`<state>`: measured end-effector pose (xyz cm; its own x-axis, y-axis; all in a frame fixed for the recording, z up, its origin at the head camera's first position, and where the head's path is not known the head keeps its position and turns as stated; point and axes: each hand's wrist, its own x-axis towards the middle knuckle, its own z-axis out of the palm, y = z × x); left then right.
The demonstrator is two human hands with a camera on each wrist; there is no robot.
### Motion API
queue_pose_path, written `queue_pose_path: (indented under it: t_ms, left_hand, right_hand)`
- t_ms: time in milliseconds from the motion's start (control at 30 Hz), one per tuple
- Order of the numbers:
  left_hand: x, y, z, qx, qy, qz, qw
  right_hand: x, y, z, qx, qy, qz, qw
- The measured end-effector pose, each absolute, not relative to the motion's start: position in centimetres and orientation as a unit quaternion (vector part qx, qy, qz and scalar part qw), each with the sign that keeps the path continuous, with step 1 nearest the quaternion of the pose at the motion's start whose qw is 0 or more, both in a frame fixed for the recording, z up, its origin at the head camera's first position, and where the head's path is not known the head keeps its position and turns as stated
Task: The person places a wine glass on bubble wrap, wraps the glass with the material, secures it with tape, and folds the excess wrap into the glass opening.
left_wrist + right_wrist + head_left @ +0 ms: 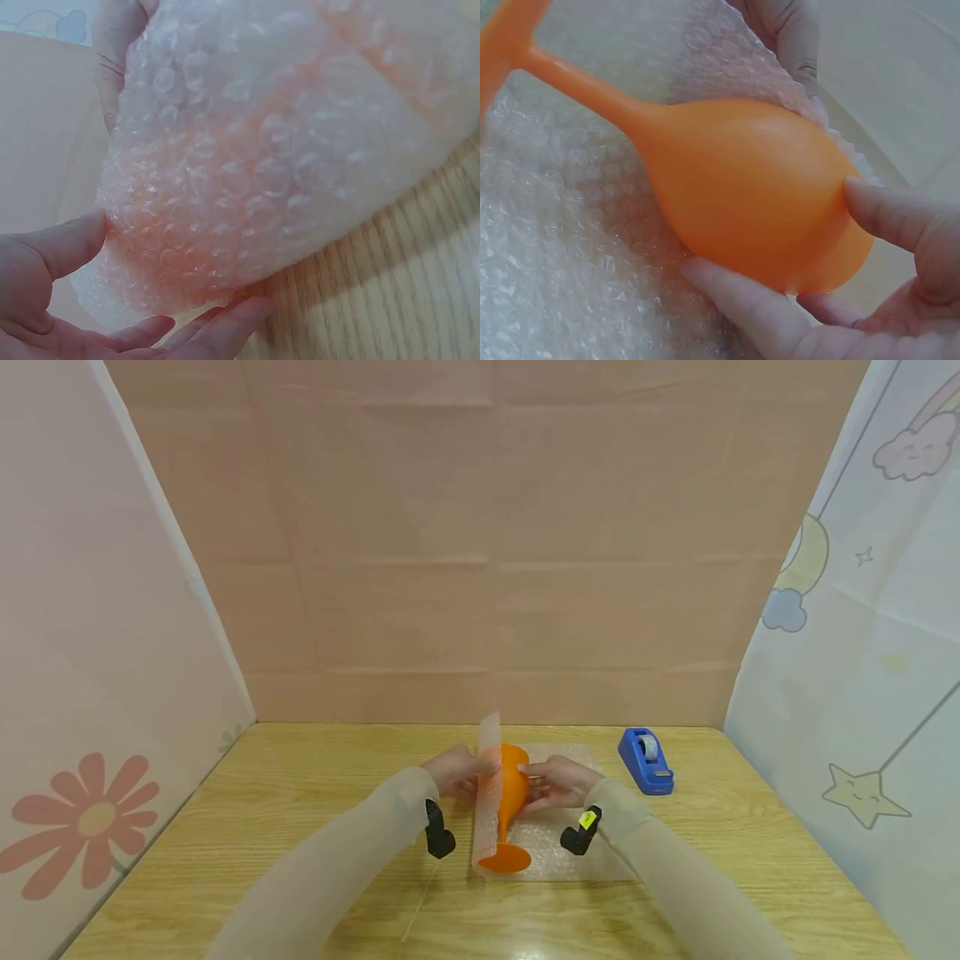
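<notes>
An orange wine glass (513,787) lies on a sheet of bubble wrap (558,847), its round foot toward the near edge. The wrap's left part is folded up against the glass and partly covers it. My left hand (455,770) pinches this raised flap at the bowl, thumb on the outside and fingers low down. From the other side my right hand (561,783) grips the bowl, thumb on top and fingers along its lower side. Through the wrap (225,172) the left wrist view shows only an orange tint. Bowl and stem of the glass (750,180) are bare in the right wrist view.
A blue tape dispenser (647,762) with a roll of tape stands to the right, beyond the wrap. The wooden table (315,802) ends at a brown back panel (487,568). Printed white sheets flank both sides.
</notes>
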<state>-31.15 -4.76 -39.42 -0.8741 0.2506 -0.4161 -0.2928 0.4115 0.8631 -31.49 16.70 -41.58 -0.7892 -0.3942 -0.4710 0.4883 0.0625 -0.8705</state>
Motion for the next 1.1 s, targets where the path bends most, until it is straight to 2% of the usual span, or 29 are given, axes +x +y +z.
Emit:
queue_pose_path:
  t_ms: [200,367,1100]
  left_hand:
    - [-31.6,-4.8,-39.9,-0.02,0.777,0.561,0.283]
    - [-31.6,-4.7,-39.8,-0.027,0.767,0.572,0.291]
    - [-31.5,-4.5,-39.6,-0.019,0.768,0.57,0.292]
  right_hand:
    - [-31.5,16.6,-41.3,0.061,0.693,-0.655,0.295]
    - [-31.5,16.3,-40.5,0.04,0.728,-0.62,0.289]
    - [-31.1,15.0,-38.8,0.02,0.803,-0.536,0.26]
